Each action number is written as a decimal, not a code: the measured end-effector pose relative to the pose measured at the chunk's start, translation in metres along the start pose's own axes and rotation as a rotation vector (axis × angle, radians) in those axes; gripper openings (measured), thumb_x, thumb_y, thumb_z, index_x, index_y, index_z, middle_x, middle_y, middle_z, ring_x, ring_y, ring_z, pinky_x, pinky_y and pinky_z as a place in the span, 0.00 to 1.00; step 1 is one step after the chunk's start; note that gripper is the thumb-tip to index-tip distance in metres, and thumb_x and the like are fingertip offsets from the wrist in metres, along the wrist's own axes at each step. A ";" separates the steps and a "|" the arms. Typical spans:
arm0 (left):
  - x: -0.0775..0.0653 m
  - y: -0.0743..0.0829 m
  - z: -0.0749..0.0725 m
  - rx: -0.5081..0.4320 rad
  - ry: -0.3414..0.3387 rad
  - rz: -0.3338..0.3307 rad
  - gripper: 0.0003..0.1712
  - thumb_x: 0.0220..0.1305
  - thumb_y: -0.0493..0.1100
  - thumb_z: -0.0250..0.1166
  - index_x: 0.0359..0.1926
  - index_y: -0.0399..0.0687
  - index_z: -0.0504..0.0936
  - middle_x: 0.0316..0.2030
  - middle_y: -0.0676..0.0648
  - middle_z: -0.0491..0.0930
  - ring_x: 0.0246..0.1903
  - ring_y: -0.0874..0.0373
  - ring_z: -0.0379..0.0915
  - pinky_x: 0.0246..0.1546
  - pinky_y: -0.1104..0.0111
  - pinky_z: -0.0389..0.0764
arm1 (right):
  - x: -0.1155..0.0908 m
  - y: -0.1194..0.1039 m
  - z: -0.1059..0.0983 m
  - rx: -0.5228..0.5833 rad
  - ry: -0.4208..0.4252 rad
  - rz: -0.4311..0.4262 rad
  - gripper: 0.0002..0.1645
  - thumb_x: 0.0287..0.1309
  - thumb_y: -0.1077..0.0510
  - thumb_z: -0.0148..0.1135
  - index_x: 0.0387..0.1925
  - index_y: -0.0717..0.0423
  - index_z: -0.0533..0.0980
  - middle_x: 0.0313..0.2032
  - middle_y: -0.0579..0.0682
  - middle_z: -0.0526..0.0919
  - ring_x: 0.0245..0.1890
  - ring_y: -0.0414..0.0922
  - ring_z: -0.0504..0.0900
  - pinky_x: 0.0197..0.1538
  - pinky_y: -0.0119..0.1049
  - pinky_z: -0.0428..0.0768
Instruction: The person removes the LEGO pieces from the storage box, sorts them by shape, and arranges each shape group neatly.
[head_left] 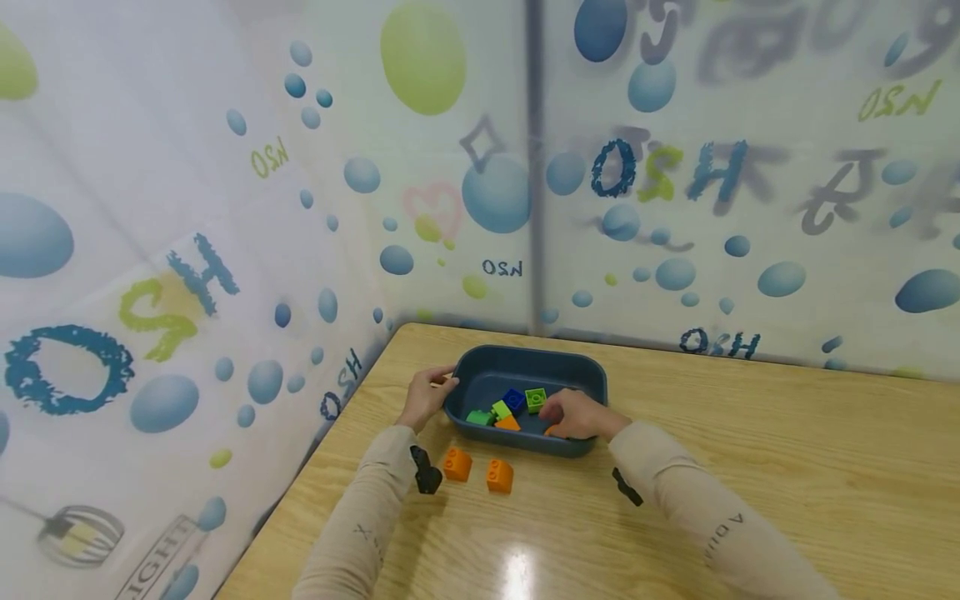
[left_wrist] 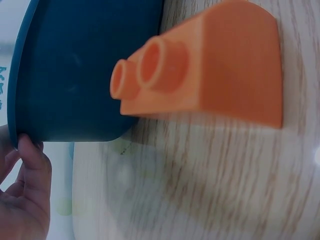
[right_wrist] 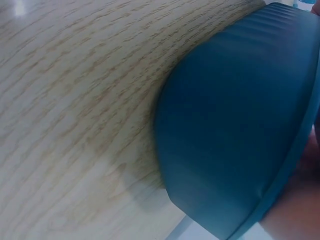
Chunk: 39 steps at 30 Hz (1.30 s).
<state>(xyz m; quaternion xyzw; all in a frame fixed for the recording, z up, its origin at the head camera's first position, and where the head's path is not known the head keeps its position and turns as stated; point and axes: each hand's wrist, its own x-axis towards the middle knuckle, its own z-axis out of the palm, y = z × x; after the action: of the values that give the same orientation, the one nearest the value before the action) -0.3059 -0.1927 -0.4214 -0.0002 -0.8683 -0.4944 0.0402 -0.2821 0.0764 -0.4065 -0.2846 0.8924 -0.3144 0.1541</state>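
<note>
A dark blue plastic bin [head_left: 525, 354] stands on the table, holding several toy building blocks. My left hand [head_left: 426, 398] pinches its left rim between thumb and fingers, which also shows in the left wrist view. Inside the bin are a blue block [head_left: 513, 400], a lime block [head_left: 536, 400], a green block [head_left: 480, 417] and an orange block [head_left: 507, 423]. My right hand [head_left: 576, 415] reaches over the near right rim with bent fingers. Another orange block [head_left: 553, 431] peeks out beneath it, mostly hidden; I cannot tell whether the fingers grip it.
Two orange blocks with rounded sides, one on the left [head_left: 457, 465] and one on the right [head_left: 499, 476], stand on the wooden table [head_left: 570, 533] before the bin. Printed curtains [head_left: 480, 250] close off the table's left and far edges.
</note>
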 end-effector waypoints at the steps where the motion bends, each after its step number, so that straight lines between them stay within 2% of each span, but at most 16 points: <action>1: 0.000 0.000 0.000 -0.001 -0.001 -0.002 0.19 0.58 0.39 0.59 0.52 0.42 0.76 0.36 0.40 0.75 0.30 0.54 0.70 0.23 0.72 0.72 | 0.001 0.000 0.000 -0.001 0.000 -0.001 0.14 0.45 0.68 0.63 0.38 0.66 0.77 0.33 0.55 0.80 0.35 0.47 0.78 0.39 0.36 0.76; 5: 0.001 -0.002 0.000 0.005 0.003 0.004 0.19 0.58 0.39 0.60 0.51 0.42 0.76 0.36 0.40 0.75 0.31 0.53 0.70 0.24 0.71 0.72 | 0.005 0.001 0.003 -0.002 0.017 0.000 0.14 0.45 0.68 0.63 0.38 0.66 0.77 0.35 0.55 0.80 0.37 0.49 0.78 0.41 0.38 0.76; 12: 0.002 -0.002 0.002 0.005 -0.004 0.029 0.19 0.58 0.39 0.59 0.51 0.41 0.76 0.36 0.40 0.75 0.32 0.52 0.71 0.24 0.71 0.72 | 0.009 0.006 0.008 0.091 0.087 0.013 0.18 0.46 0.67 0.64 0.42 0.66 0.76 0.40 0.57 0.78 0.40 0.51 0.76 0.43 0.40 0.75; 16: 0.003 -0.002 0.002 0.007 -0.005 0.028 0.19 0.58 0.39 0.59 0.52 0.41 0.76 0.36 0.40 0.75 0.33 0.52 0.70 0.25 0.70 0.73 | 0.010 0.008 0.009 0.125 0.127 0.039 0.18 0.45 0.65 0.65 0.41 0.66 0.76 0.39 0.57 0.79 0.38 0.49 0.77 0.42 0.39 0.75; 22: 0.002 -0.002 0.000 0.014 -0.003 0.016 0.19 0.58 0.39 0.59 0.52 0.42 0.76 0.36 0.41 0.75 0.33 0.52 0.70 0.24 0.70 0.72 | 0.011 0.004 0.012 0.096 0.176 0.080 0.19 0.44 0.59 0.67 0.39 0.66 0.77 0.36 0.55 0.80 0.36 0.47 0.77 0.41 0.39 0.76; 27: 0.000 -0.001 0.001 0.003 0.000 0.024 0.18 0.58 0.38 0.59 0.51 0.40 0.76 0.35 0.40 0.74 0.31 0.53 0.70 0.23 0.71 0.72 | 0.012 0.002 0.016 0.062 0.179 0.085 0.18 0.45 0.58 0.67 0.37 0.66 0.77 0.34 0.54 0.79 0.34 0.47 0.76 0.39 0.39 0.75; 32: -0.001 -0.001 0.001 0.004 0.003 0.057 0.18 0.58 0.37 0.59 0.51 0.38 0.76 0.34 0.40 0.75 0.31 0.53 0.72 0.25 0.71 0.73 | 0.015 0.002 0.017 0.111 0.173 0.105 0.17 0.44 0.60 0.67 0.37 0.66 0.78 0.33 0.53 0.80 0.33 0.46 0.76 0.38 0.38 0.76; 39: -0.002 0.000 0.001 0.002 0.001 0.049 0.18 0.58 0.37 0.59 0.51 0.38 0.76 0.35 0.40 0.75 0.33 0.52 0.71 0.25 0.71 0.72 | 0.014 0.001 0.018 0.175 0.189 0.127 0.17 0.43 0.64 0.67 0.39 0.65 0.77 0.36 0.54 0.80 0.37 0.48 0.76 0.42 0.40 0.75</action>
<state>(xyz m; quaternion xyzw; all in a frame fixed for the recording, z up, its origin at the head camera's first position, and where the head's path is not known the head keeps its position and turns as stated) -0.3045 -0.1915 -0.4218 -0.0213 -0.8686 -0.4923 0.0526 -0.2852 0.0599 -0.4219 -0.1824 0.8882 -0.4061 0.1133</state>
